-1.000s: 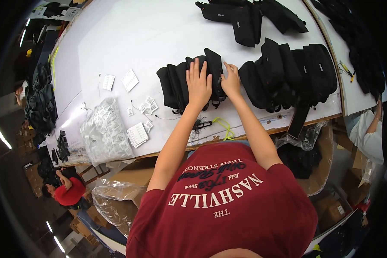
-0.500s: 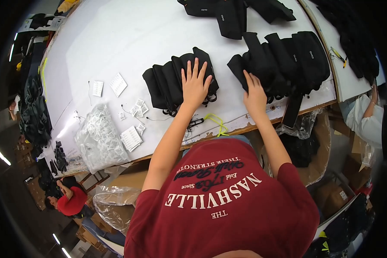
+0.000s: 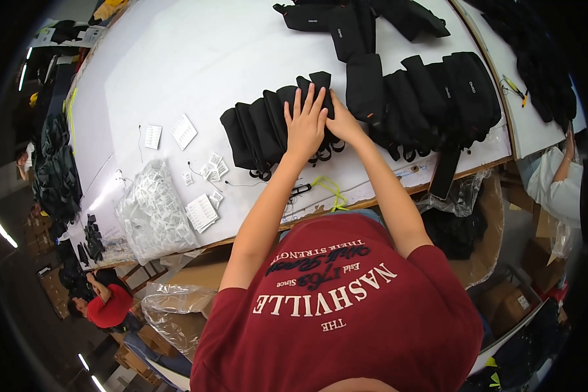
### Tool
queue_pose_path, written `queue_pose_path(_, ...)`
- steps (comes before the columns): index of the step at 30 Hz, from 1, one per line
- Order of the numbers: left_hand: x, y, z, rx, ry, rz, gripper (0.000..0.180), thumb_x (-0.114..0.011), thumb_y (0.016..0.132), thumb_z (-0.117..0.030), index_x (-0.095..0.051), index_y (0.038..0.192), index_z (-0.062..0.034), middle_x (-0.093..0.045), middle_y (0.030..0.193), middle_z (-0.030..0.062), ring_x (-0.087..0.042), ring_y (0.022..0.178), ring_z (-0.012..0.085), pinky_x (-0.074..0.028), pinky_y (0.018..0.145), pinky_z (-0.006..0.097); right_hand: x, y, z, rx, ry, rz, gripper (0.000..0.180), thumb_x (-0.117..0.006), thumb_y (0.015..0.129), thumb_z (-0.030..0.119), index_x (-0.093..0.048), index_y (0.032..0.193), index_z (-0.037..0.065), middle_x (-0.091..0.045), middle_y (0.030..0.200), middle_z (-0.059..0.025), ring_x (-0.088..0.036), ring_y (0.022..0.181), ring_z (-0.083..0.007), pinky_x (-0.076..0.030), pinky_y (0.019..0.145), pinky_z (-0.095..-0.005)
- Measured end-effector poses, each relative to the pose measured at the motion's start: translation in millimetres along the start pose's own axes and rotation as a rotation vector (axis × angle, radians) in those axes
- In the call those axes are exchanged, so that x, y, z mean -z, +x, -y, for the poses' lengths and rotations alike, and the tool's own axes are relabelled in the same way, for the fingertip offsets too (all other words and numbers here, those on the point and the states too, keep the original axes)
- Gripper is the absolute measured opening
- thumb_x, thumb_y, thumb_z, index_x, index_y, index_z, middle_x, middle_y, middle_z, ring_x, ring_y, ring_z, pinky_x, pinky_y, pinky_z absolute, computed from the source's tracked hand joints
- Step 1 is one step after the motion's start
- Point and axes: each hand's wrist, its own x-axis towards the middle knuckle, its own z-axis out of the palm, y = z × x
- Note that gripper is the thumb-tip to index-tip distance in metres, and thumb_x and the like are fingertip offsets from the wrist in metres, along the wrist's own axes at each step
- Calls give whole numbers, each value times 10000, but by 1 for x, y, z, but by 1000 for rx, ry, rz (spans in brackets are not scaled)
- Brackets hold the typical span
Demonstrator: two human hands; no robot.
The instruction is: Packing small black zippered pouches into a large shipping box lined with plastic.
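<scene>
A row of black fabric pouches [image 3: 261, 127], standing pressed side by side with small loops at the near ends, lies before me on the white table. My left hand [image 3: 305, 127] rests flat on its right part, fingers stretched out. At the right end, my right hand [image 3: 343, 123] grips a black pouch [image 3: 319, 85] against the row; some of its fingertips are hidden behind the fabric. Just right of that hand is a second group of black pouches [image 3: 431, 98], with one pouch [image 3: 364, 88] lying at its left end.
More black pouches [image 3: 346, 26] lie at the far side. Left are a clear bag of small white packets [image 3: 153, 209], white cards [image 3: 201, 212] and loose tags. A yellow-green cord [image 3: 333, 189] lies near the table edge. Cardboard boxes [image 3: 483, 228] stand below. Other people are at both sides.
My right hand has moved left from the right-hand group to the row under my left hand. The row has gained a pouch at its right end, and the right group's left end lies differently.
</scene>
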Motion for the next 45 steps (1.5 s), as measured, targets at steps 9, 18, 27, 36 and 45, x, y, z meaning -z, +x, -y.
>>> queue_pose_path(9,-1,2,9,-71,105,19,474,-480,922,-387,-475,1337,-159,-349,1456,40,-272,1358,284,-137,1097,519,65,-28,55,213,-449,-539,349,-645,726,181,-631,1064,97,-558,923,-114,-532,900,-289,-474,775,-372)
queue_pose_path(18,-4,0,-5,-38,97,-3,510,-494,919,-358,-422,1367,-125,-342,1455,63,-276,1352,283,-139,1096,513,63,7,27,43,-721,-189,365,-623,798,214,-608,1121,45,-577,1079,-137,-512,1002,-296,-408,854,-415)
queue_pose_path(27,-7,6,-15,-214,-3,66,410,-487,928,-294,-465,1333,-234,-389,1422,40,-311,1331,271,-197,1082,501,65,-51,15,20,-488,-367,578,-705,723,168,-471,1249,109,-459,1187,-180,-451,1105,-340,-387,920,-442)
queue_pose_path(36,-6,8,-14,-188,-64,102,411,-501,916,-272,-471,1323,-225,-407,1403,60,-303,1331,289,-196,1079,510,130,-42,11,-74,-563,-343,362,-576,819,133,-579,1173,56,-618,1050,-222,-589,963,-385,-471,858,-423)
queue_pose_path(45,-5,24,-24,-67,-254,-11,370,-516,882,-205,-501,1242,-118,-432,1367,99,-389,1254,295,-244,1062,449,88,17,15,-142,-371,-149,368,-471,877,316,-621,994,1,-633,910,-262,-593,921,-427,-465,828,-480)
